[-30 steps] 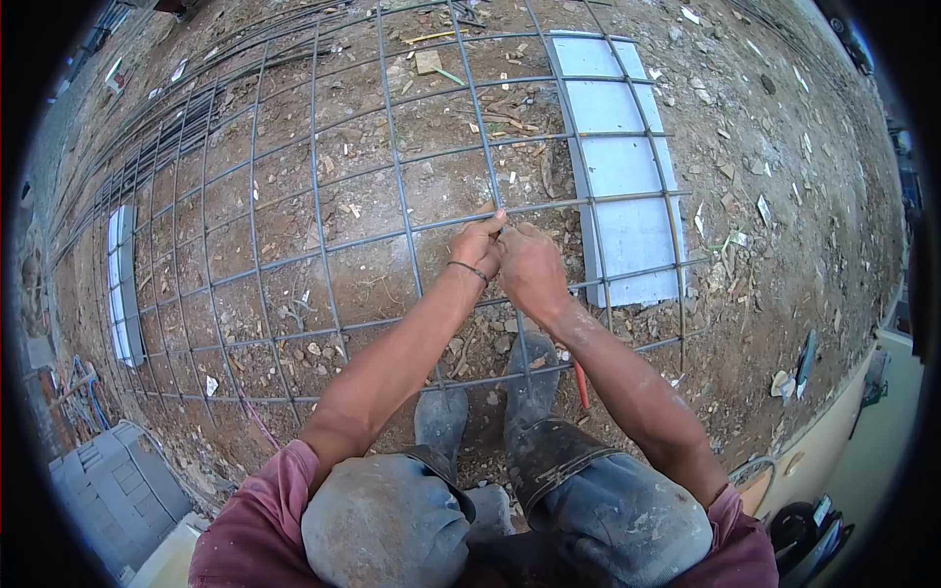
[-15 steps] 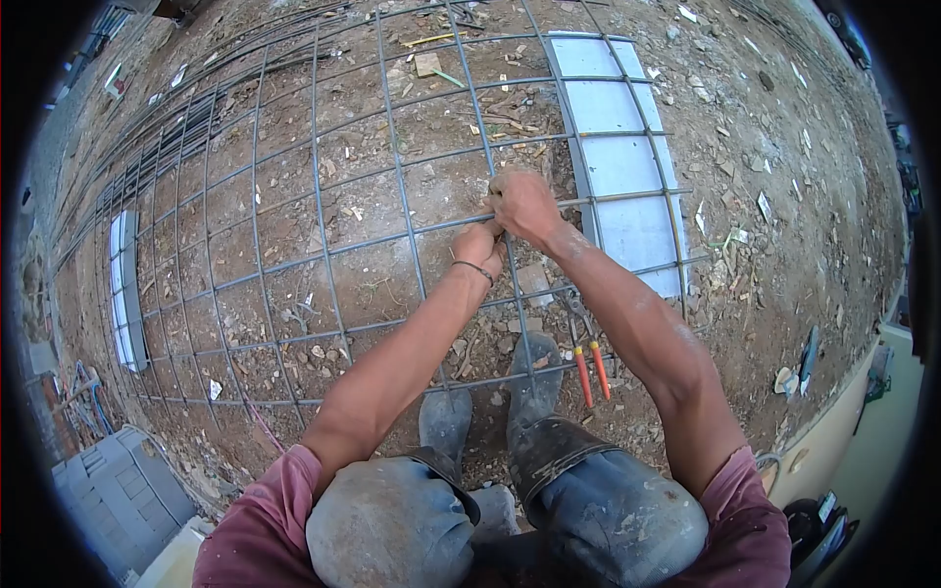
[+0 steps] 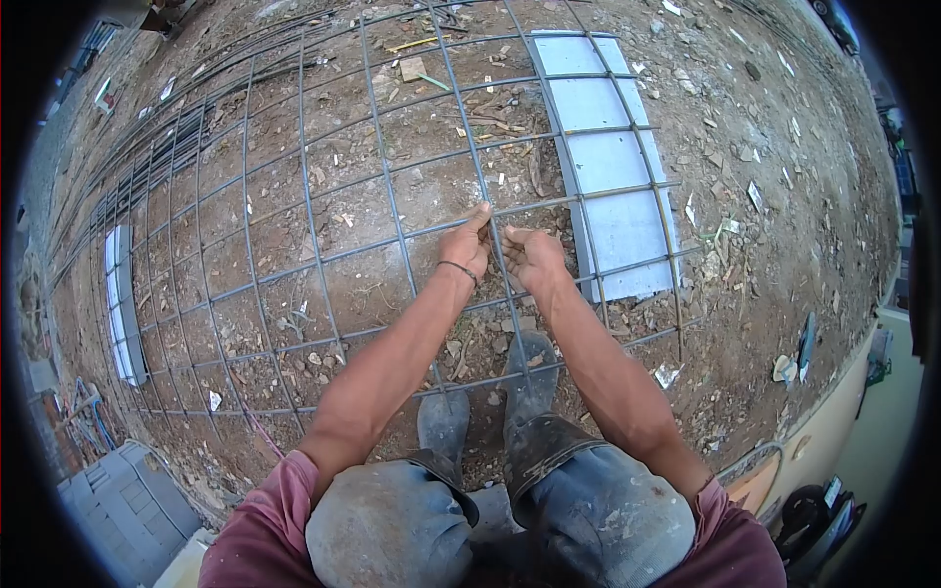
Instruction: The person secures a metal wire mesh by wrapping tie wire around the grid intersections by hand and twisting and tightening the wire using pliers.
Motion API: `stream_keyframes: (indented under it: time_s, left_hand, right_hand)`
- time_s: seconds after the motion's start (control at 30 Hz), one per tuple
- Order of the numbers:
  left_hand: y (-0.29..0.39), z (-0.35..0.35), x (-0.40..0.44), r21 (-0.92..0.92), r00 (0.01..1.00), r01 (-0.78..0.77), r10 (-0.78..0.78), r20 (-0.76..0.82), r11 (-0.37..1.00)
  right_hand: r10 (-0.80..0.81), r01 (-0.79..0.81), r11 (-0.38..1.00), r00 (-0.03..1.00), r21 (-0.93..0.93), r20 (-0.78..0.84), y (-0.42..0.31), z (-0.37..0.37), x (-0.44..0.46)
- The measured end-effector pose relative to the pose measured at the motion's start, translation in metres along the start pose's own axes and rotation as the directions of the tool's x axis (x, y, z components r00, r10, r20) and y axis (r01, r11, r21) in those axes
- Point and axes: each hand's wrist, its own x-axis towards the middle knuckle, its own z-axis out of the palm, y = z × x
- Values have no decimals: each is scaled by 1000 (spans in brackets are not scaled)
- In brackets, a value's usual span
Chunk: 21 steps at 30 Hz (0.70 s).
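Observation:
A grid of thin steel bars (image 3: 400, 238) lies in front of me, its bars crossing at right angles. At one crossing, my left hand (image 3: 467, 245) is closed, its thumb and forefinger pinched together at the bars. Just right of the same lengthwise bar, my right hand (image 3: 536, 259) has its fingers curled in towards the crossing. Anything held in either hand is too small to make out. A pale flat panel (image 3: 603, 157) lies under the right end of the grid.
Another pale block (image 3: 120, 294) lies under the grid's far left. My boots (image 3: 443, 423) stand at the near edge of the grid. Loose bars (image 3: 181, 127) lie at the upper left. Rubble and scraps cover the dirt. A grey slatted object (image 3: 127, 505) is at lower left.
My right hand has come down and right from the crossing, apart from my left hand. My left hand has shifted slightly left. The red-handled pliers are no longer visible near my right forearm.

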Motion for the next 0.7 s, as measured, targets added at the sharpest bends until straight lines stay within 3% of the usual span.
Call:
stream_keyframes:
  time_s: [0.07, 0.23, 0.43, 0.53, 0.7]
  left_hand:
    - [4, 1, 4, 100, 1000, 16, -16, -2, 995]
    - [7, 2, 4, 133, 999, 30, -28, -15, 991]
    - [10, 1, 11, 158, 996, 94, -91, -26, 983]
    - [9, -10, 25, 189, 994, 97, -103, 25, 977]
    - [8, -10, 29, 213, 997, 78, -79, -3, 974]
  right_hand:
    - [43, -43, 999, 999, -5, -16, -4, 2, 16]
    - [236, -237, 971, 971, 38, 27, -8, 5, 61]
    - [316, -316, 947, 889, -57, 331, -1, -13, 114]
    - [287, -309, 950, 917, 37, 277, 10, -9, 110]
    - [206, -205, 978, 977, -37, 46, 3, 16, 90]
